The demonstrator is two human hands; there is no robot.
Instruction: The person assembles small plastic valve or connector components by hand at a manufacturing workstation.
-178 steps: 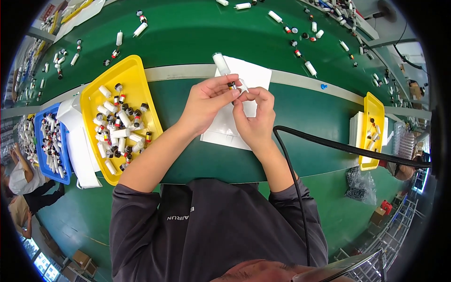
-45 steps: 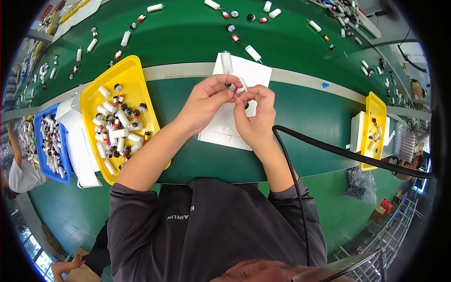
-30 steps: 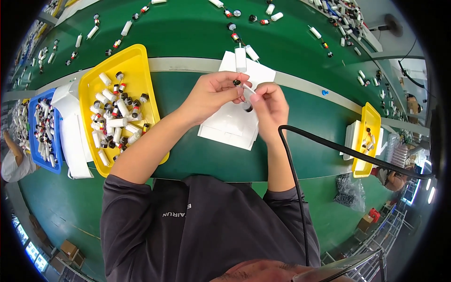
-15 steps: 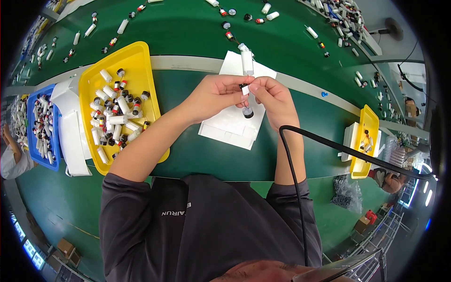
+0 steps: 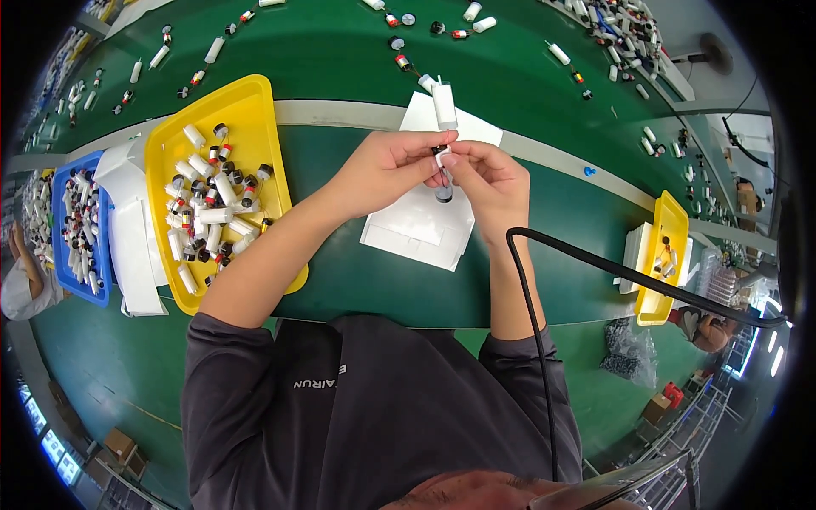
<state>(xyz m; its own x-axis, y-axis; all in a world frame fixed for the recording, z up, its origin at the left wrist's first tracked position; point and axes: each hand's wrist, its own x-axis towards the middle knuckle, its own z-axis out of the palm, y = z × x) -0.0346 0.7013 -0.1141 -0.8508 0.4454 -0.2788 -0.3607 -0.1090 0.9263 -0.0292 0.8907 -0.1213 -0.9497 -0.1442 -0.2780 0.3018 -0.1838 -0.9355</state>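
Observation:
My left hand [image 5: 393, 172] and my right hand [image 5: 490, 185] meet over a white paper sheet [image 5: 418, 228], each closed with fingertips pinching a small wired assembly. Its white cylinder [image 5: 444, 106] sticks out beyond the fingers on the far side. A dark round cap [image 5: 444, 195] hangs on the near side, below the fingertips. Between thumbs and fingers, a small white piece [image 5: 441, 158] is pressed against a dark part. Fingers hide most of the assembly's middle.
At left stands a yellow tray [image 5: 277, 144] full of similar assemblies, with a blue tray [image 5: 104, 255] beyond. A smaller yellow tray [image 5: 653, 306] sits at right. Across the far side runs a green belt [image 5: 323, 59] carrying scattered assemblies. A black cable [image 5: 595, 257] arches near my right forearm.
Both hands have shifted slightly left and up, with the right fingers closing further over the small white piece. Assemblies on the belt have slid a little to the left.

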